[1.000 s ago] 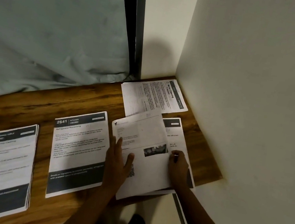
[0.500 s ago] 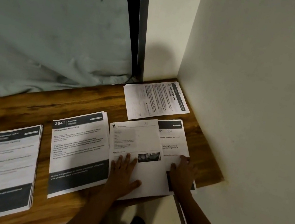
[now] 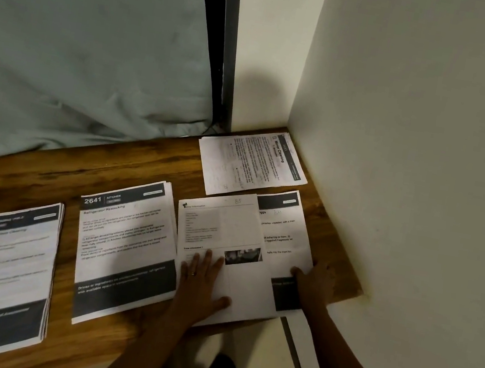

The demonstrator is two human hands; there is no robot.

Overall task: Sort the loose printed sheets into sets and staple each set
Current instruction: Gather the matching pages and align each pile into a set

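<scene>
Sheet (image 3: 227, 229) long-axis away, header far | left hand (image 3: 202, 280), right hand (image 3: 312, 284) spread flat

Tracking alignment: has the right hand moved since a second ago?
Yes. The right hand moved right, away from the white photo-printed sheet, toward the wall-side edge of the brown wooden table.

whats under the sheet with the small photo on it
A printed sheet with dark header and footer bands juts out to its right, under the right hand. Its left part is covered; any further sheets beneath cannot be seen.
</scene>
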